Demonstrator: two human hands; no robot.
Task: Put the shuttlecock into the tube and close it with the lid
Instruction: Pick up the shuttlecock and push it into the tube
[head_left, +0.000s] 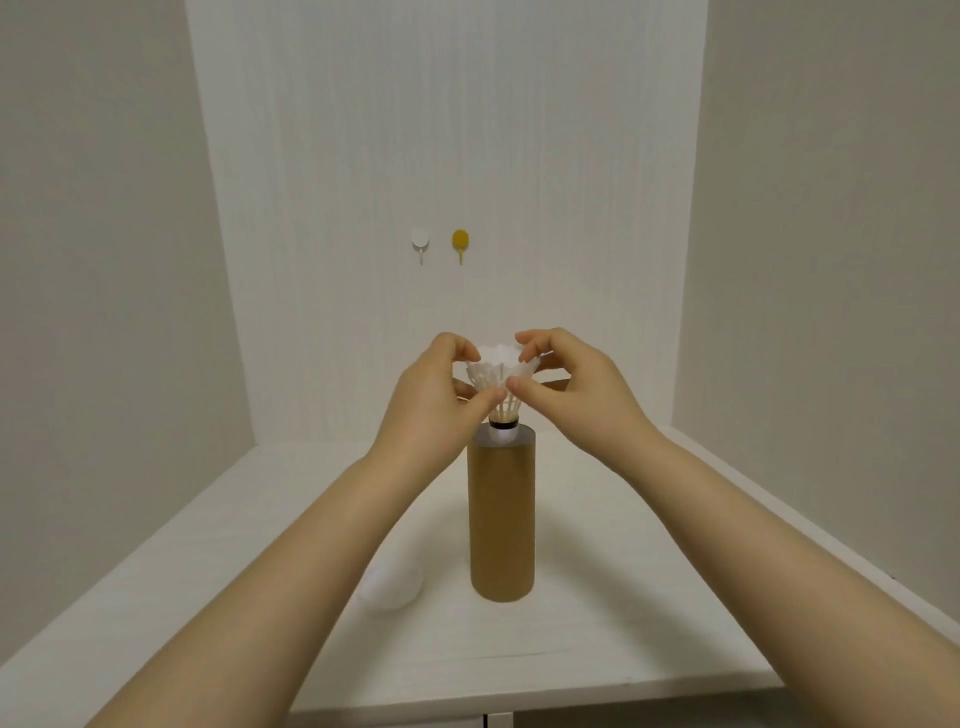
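A tall brown cardboard tube (502, 514) stands upright on the white table (623, 597), its top open. A white feather shuttlecock (500, 370) hangs just above the mouth, cork end down, with the cork tip at the rim. My left hand (435, 400) and my right hand (569, 387) both pinch its feather skirt from either side. A translucent white lid (390, 586) lies on the table left of the tube's base, partly hidden by my left forearm.
White walls close in the table at the back and on both sides. Two small hooks, one white (420, 240) and one yellow (460, 240), are stuck on the back wall. The table's front edge runs just below my forearms.
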